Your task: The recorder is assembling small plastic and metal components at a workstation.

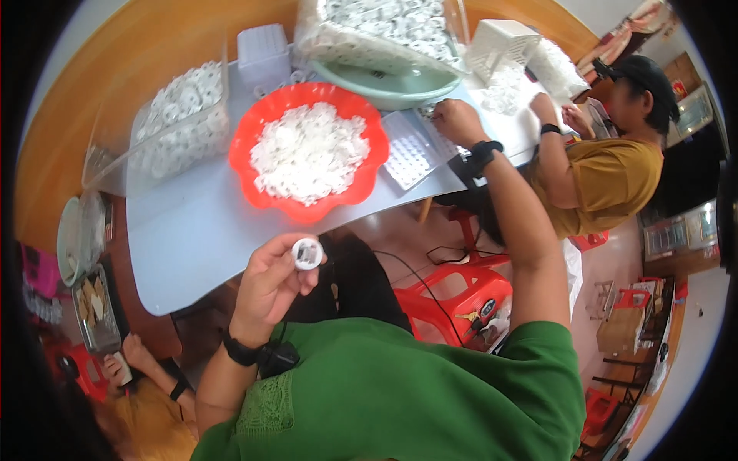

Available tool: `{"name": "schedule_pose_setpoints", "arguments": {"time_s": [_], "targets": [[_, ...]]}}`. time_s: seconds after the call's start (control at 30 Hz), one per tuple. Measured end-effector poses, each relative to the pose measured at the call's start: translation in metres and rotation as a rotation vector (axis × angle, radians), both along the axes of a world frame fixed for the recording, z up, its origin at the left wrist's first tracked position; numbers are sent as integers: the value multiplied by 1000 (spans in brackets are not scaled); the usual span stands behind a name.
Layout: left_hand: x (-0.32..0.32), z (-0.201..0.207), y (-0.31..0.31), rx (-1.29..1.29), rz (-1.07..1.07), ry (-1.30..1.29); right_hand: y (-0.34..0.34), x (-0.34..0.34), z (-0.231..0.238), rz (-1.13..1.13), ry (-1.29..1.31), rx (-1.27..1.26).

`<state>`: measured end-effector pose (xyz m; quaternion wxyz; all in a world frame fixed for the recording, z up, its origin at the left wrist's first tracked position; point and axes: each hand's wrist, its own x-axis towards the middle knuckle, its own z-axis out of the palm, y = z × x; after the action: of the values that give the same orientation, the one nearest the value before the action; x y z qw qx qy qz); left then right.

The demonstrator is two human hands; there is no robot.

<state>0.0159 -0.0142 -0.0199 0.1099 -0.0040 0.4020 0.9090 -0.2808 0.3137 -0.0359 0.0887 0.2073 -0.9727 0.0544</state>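
Observation:
My left hand (270,278) holds a small round white plastic part (308,254) with a dark and silvery middle, in front of my body by the table's near edge. My right hand (459,123) reaches over the table, fingers bent together; what they grip, if anything, is too small to make out. Beside that hand lies a pale tray (415,183) with rows of small white pieces. Left of the tray stands a red scalloped bowl (244,146) heaped with small white pieces. A pale green basin (384,94) is just behind my right hand.
A clear bin (165,160) of white parts stands at the left; another clear bin (377,48) tilts over the basin. A white basket (503,40) is at the back right. Co-workers sit at right (607,173) and lower left (154,411). A red stool (453,296) stands below the table.

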Motion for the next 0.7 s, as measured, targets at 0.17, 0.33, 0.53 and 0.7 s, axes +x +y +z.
{"name": "schedule_pose_setpoints", "arguments": {"time_s": [0.17, 0.33, 0.53, 0.7], "targets": [[-2, -2, -2, 74, -39, -21, -8, 10, 8, 142, 181, 244], [4, -5, -6, 142, -58, -7, -14, 12, 11, 167, 173, 374], [9, -3, -7, 121, -45, 5, -1, 39, 37, 42, 320, -33], [10, -13, -2, 153, -48, 31, -54, 148, 86, 190, 15, -587]]}}
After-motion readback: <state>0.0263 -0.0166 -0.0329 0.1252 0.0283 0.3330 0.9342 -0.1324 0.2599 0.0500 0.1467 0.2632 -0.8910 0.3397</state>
